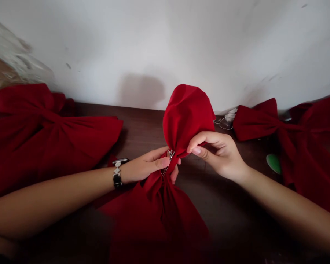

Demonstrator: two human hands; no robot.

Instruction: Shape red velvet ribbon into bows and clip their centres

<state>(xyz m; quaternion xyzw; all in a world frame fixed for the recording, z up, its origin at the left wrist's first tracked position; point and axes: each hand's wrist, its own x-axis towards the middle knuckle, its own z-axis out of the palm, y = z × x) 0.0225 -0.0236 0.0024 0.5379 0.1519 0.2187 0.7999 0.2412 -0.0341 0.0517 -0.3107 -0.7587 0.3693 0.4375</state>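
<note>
A large red fabric bow point(189, 113) is held up sideways over the dark table, one rounded loop at the top and its other end hanging below. My left hand point(154, 163) grips the gathered middle, with the thumb over a silver metal clip point(168, 161) there. Fingers of that hand show behind the cloth. My right hand point(220, 152) pinches the lower right edge of the upper loop between thumb and forefinger. A watch with a decorated strap point(117, 172) sits on my left wrist.
More red bows point(52, 121) are piled at the left, and further red bows point(299, 128) lie at the right. Eyeglasses point(224, 124) rest near the white wall point(165, 47). A round green object point(274, 163) is on the dark table point(143, 123). Clear plastic wrapping point(24, 64) stands back left.
</note>
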